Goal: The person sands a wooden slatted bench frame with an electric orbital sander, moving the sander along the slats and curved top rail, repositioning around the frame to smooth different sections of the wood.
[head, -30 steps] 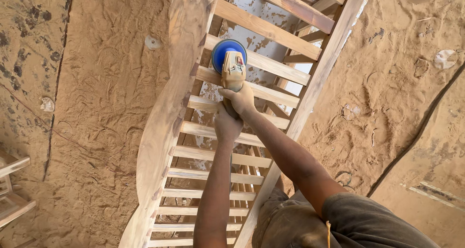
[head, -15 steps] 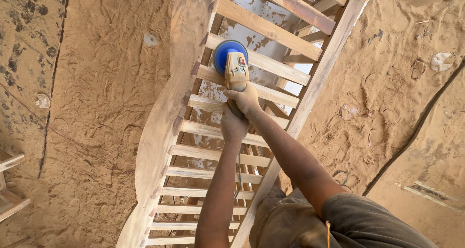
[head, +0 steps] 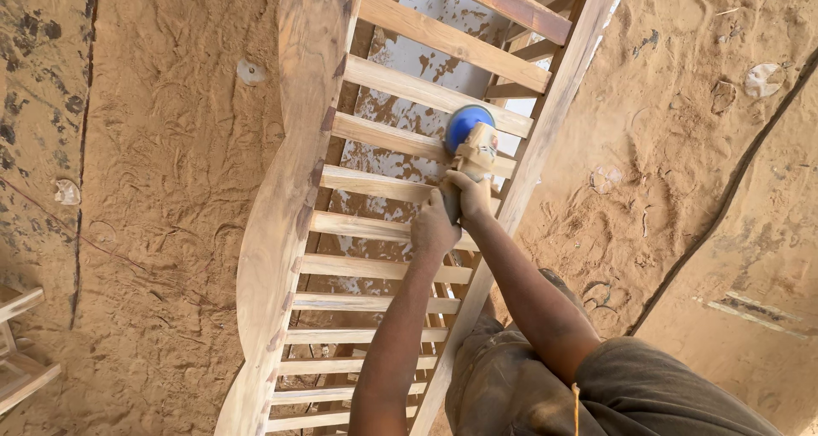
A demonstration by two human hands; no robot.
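Both hands, left hand [head: 433, 228] and right hand [head: 468, 196], grip the sander [head: 474, 150] on a slat [head: 383, 138] near the frame's right rail; it looks heavy, rigid, best held by its body.

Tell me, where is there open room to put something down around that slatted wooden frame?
Sandy ground left of the wavy side rail lies bare, as does the sand right of the straight rail. Crowded: the slats where both hands hold the sander.
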